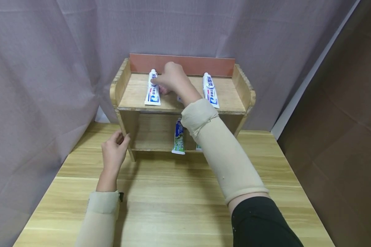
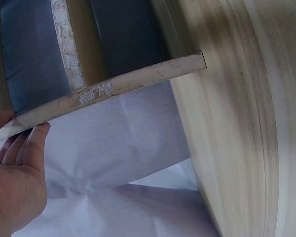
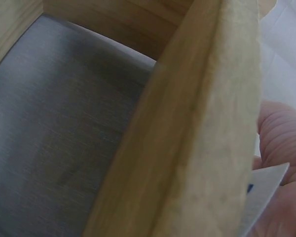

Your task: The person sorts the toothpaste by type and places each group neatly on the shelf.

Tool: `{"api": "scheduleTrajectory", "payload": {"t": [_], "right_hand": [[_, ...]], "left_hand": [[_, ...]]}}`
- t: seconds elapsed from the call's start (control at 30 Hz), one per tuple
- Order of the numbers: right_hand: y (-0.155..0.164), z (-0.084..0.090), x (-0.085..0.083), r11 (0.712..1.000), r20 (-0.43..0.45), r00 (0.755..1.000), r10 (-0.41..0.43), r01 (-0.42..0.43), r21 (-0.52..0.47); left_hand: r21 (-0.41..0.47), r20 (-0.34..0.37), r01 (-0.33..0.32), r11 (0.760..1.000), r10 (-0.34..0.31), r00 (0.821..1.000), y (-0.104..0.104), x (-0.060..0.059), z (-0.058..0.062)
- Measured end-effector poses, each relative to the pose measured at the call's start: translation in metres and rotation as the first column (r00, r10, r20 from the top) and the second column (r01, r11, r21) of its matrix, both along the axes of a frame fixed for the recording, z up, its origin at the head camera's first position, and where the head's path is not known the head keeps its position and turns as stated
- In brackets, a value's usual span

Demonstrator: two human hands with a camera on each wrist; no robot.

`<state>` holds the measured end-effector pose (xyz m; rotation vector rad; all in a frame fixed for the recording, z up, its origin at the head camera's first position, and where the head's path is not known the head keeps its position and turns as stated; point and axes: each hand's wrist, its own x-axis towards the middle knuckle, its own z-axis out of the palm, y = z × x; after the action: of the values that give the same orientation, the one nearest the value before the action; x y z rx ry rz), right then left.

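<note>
On the upper board of a small wooden shelf [image 1: 185, 111], my right hand [image 1: 174, 79] holds a white-and-blue toothpaste tube [image 1: 153, 94] at the left, fingertips over its upper part. Part of that hand [image 3: 281, 143] shows behind the board's edge in the right wrist view, with a white tube end [image 3: 266, 195] by the palm. A sliver of another tube [image 1: 179, 99] peeks out below the right hand, mostly hidden. My left hand [image 1: 115, 149] grips the front edge of the shelf's left side panel [image 2: 123, 81], thumb on one side and fingers on the other.
Another white-and-blue toothpaste tube [image 1: 211, 91] lies at the upper right. On the lower board is a blue-and-green tube [image 1: 179, 137]; a second green one [image 1: 199, 148] is mostly behind the right sleeve. The shelf stands on a wooden table [image 1: 160, 206] before a grey curtain [image 1: 179, 27].
</note>
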<state>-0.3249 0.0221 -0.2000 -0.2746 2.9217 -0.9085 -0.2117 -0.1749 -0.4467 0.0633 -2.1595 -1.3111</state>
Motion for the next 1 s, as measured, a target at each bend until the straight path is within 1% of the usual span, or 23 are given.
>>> {"api": "scheduleTrajectory", "payload": {"t": [0.2, 0.4, 0.57, 0.63, 0.8, 1.0], "right_hand": [[0.003, 0.0, 0.007, 1.0, -0.026, 0.999, 0.02, -0.02, -0.004], [0.007, -0.001, 0.013, 0.999, -0.083, 0.996, 0.032, -0.032, 0.002], [0.012, -0.004, 0.019, 0.999, -0.123, 0.992, 0.04, -0.04, 0.0], [0.013, -0.006, 0.02, 0.999, -0.132, 0.99, 0.044, -0.046, -0.009], [0.016, -0.009, 0.025, 0.997, -0.135, 0.99, 0.044, -0.052, -0.057], [0.022, -0.014, 0.032, 0.99, -0.177, 0.983, 0.05, -0.072, -0.123]], "left_hand": [[-0.002, 0.008, -0.003, 1.0, 0.003, 1.0, -0.001, 0.001, 0.0], [-0.004, 0.008, -0.003, 1.0, 0.003, 1.0, -0.001, 0.0, -0.001], [0.005, 0.014, 0.009, 1.0, -0.009, 1.0, -0.002, 0.0, -0.002], [0.002, 0.018, 0.008, 1.0, -0.008, 1.0, -0.002, 0.0, -0.002], [-0.01, -0.003, 0.003, 1.0, -0.003, 1.0, -0.004, 0.001, -0.004], [-0.014, -0.011, -0.002, 1.0, 0.002, 1.0, -0.005, -0.001, -0.004]]}}
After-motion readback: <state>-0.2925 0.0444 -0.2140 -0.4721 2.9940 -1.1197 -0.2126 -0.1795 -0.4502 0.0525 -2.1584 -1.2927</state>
